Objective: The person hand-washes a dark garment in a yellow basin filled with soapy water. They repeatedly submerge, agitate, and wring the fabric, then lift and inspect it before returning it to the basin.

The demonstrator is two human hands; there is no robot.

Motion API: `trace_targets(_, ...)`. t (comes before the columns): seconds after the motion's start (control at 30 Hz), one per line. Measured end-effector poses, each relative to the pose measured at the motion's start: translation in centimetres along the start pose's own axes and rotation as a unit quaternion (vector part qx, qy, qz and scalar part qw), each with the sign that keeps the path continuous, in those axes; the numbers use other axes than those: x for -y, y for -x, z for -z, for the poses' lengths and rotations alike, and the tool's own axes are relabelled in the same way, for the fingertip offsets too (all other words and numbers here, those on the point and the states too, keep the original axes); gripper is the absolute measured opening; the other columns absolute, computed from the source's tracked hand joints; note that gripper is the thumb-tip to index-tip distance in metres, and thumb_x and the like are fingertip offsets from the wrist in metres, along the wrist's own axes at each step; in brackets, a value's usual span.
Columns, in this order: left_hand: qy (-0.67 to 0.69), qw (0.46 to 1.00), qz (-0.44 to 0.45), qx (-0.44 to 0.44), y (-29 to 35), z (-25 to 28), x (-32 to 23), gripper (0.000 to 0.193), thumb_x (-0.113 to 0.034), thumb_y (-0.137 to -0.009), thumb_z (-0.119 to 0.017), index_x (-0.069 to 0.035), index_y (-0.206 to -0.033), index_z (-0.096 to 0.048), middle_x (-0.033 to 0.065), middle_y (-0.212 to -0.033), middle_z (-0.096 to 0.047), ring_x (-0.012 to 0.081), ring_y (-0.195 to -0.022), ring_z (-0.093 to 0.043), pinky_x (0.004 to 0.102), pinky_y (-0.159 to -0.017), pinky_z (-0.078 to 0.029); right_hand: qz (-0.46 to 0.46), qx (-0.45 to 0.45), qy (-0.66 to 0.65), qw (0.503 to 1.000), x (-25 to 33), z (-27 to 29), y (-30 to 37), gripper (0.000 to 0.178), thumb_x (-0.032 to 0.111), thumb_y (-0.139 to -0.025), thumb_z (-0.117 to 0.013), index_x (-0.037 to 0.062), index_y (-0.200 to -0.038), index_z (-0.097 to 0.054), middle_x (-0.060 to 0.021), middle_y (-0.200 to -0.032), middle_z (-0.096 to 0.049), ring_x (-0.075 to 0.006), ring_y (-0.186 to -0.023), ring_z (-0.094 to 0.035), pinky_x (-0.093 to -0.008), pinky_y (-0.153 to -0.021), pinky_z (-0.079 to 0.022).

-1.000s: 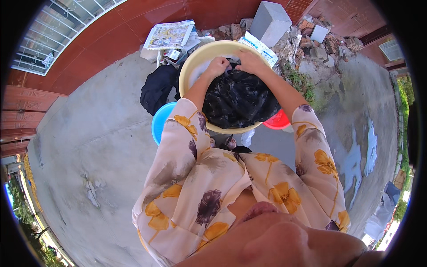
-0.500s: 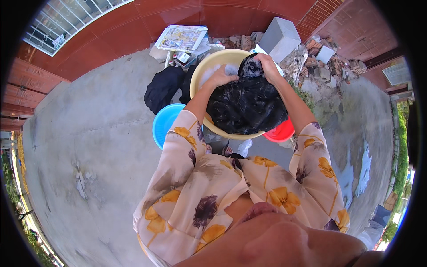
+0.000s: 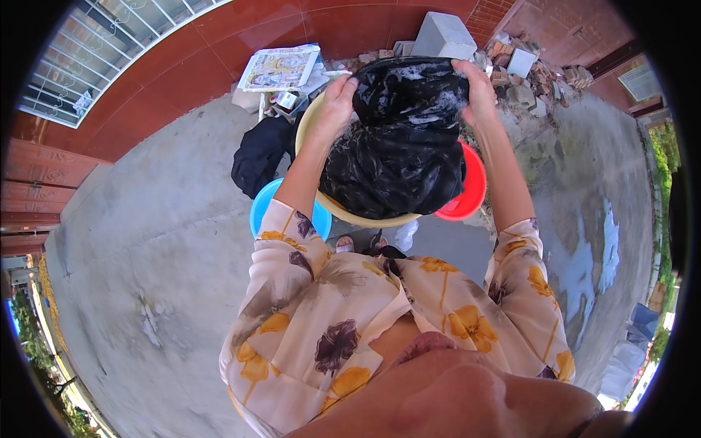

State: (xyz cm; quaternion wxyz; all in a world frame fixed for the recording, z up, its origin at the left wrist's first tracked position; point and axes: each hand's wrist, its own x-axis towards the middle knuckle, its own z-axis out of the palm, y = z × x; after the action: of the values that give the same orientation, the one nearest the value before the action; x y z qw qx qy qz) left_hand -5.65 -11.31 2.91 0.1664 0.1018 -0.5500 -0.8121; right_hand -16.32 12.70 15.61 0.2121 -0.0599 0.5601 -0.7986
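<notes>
Wet black cloth [image 3: 394, 160], streaked with white suds, fills most of a cream-coloured basin [image 3: 350, 214]. Its far part is lifted and spread between my two hands. My left hand [image 3: 337, 106] is closed on the cloth's left edge, and my right hand [image 3: 478, 91] grips its far right corner. What kind of garment or fabric it is, I cannot make out. Most of the basin's inside is hidden beneath the cloth and behind my left forearm.
A blue basin [image 3: 264, 203] stands at the near left and a red basin [image 3: 473, 182] at the right. Dark cloth [image 3: 259, 155] lies in a heap left of the cream basin. Beyond are a grey block [image 3: 444, 35], rubble [image 3: 522, 91] and a printed board [image 3: 281, 68] by the red wall.
My left hand has gone from inside the basin to the cloth's left edge. Both hands have raised and stretched the far part of the cloth. More of the red basin shows.
</notes>
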Motion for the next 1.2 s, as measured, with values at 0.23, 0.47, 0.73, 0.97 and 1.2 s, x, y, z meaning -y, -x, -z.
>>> trace_targets(0.23,0.134,0.980,0.124,-0.079,1.5,-1.7,-0.7,0.050,-0.024,-0.097,-0.059,0.005,-0.136,-0.051,0.0153,-0.136,-0.056,0.0229,-0.127,-0.050,0.0338,-0.112,-0.034,0.254,0.131,0.429,0.857,-5.6,2.0,2.3,0.060,0.022,-0.087,-0.068,0.0114,-0.143,-0.049,-0.0182,-0.135,-0.059,-0.0311,-0.122,-0.058,-0.0359,-0.104,-0.044)
trace_targets(0.47,0.098,0.973,0.028,-0.206,4.0,-4.2,0.5,0.039,-0.041,-0.097,-0.064,-0.004,-0.111,-0.066,0.0076,-0.103,-0.070,0.0164,-0.086,-0.066,0.0324,-0.077,-0.054,0.231,0.150,0.359,0.892,-13.5,-2.7,1.9,0.030,0.024,-0.099,-0.060,-0.0013,-0.115,-0.062,-0.0245,-0.100,-0.066,-0.0372,-0.093,-0.065,-0.0393,-0.085,-0.050)
trace_targets(0.73,0.156,0.963,0.105,-0.194,3.8,-2.7,9.3,0.031,-0.032,-0.104,-0.046,-0.007,-0.103,-0.064,0.0071,-0.096,-0.067,0.0199,-0.087,-0.067,0.0348,-0.076,-0.055,0.240,-0.027,0.475,0.846,-19.9,-6.2,1.1,0.047,0.051,-0.089,-0.064,0.0076,-0.075,-0.073,-0.0248,-0.069,-0.065,-0.0444,-0.067,-0.066,-0.0497,-0.064,-0.054)
trace_targets(0.97,0.097,0.966,0.129,-0.202,4.7,-4.1,9.1,0.025,-0.030,-0.101,-0.055,-0.008,-0.106,-0.068,0.0028,-0.098,-0.068,0.0160,-0.085,-0.065,0.0359,-0.071,-0.053,0.152,-0.068,0.500,0.850,-18.3,-5.9,-0.9,0.050,0.048,-0.094,-0.055,0.0042,-0.079,-0.074,-0.0258,-0.072,-0.065,-0.0433,-0.072,-0.068,-0.0514,-0.069,-0.055)
trace_targets(1.2,0.162,0.960,0.119,-0.195,5.2,-4.6,9.2,0.019,-0.021,-0.101,-0.050,-0.007,-0.094,-0.061,0.0040,-0.086,-0.062,0.0183,-0.076,-0.063,0.0359,-0.066,-0.053,0.195,-0.057,0.479,0.854,-19.5,-5.3,-0.2,0.049,0.040,-0.095,-0.053,-0.0006,-0.072,-0.067,-0.0278,-0.069,-0.061,-0.0476,-0.070,-0.064,-0.0541,-0.068,-0.052)
